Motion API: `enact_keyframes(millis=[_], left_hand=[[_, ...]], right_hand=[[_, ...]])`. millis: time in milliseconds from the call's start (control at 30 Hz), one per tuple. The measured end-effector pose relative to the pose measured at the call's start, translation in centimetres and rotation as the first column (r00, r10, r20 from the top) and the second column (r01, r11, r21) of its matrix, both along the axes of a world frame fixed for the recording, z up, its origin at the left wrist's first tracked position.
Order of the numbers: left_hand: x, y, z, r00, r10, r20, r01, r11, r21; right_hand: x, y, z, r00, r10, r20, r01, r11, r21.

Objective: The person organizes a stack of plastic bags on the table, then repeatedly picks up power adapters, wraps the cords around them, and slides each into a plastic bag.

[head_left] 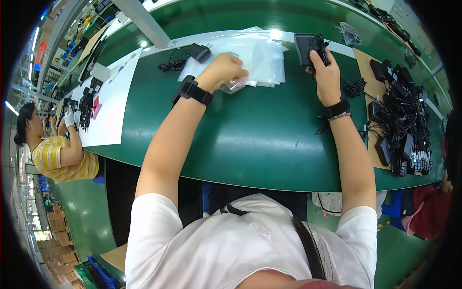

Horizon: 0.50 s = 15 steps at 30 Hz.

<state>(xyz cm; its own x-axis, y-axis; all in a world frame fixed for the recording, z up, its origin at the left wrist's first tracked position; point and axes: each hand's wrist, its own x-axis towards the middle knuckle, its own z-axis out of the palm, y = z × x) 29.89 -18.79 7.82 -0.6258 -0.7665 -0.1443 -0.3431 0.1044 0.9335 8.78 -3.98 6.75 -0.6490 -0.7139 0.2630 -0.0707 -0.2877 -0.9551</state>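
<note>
My left hand (222,71) pinches the corner of a clear plastic bag (234,85) at the near edge of a stack of clear bags (257,53) on the green belt (250,135). My right hand (326,72) holds a black power adapter (306,47) with its coiled cable upright above the belt, just right of the stack. Both wrists wear black bands.
A heap of black adapters and cables (402,120) lies on brown cardboard at the right. Another black adapter with cable (195,53) sits left of the bags. A person in a striped yellow shirt (57,154) works at the left by a white sheet (108,101).
</note>
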Motion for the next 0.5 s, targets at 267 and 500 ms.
enact_keyframes(millis=[267, 500], left_hand=[[0.7, 7.2, 1.3, 0.983, 0.004, 0.182, 0.078, 0.895, -0.439], [1.4, 7.5, -0.2, 0.984, 0.120, -0.134, -0.166, 0.893, -0.418]], right_hand=[[5.8, 2.0, 2.4, 0.546, 0.661, 0.515, -0.613, 0.734, -0.292], [7.6, 1.7, 1.6, 0.933, 0.294, -0.207, -0.267, 0.952, 0.148]])
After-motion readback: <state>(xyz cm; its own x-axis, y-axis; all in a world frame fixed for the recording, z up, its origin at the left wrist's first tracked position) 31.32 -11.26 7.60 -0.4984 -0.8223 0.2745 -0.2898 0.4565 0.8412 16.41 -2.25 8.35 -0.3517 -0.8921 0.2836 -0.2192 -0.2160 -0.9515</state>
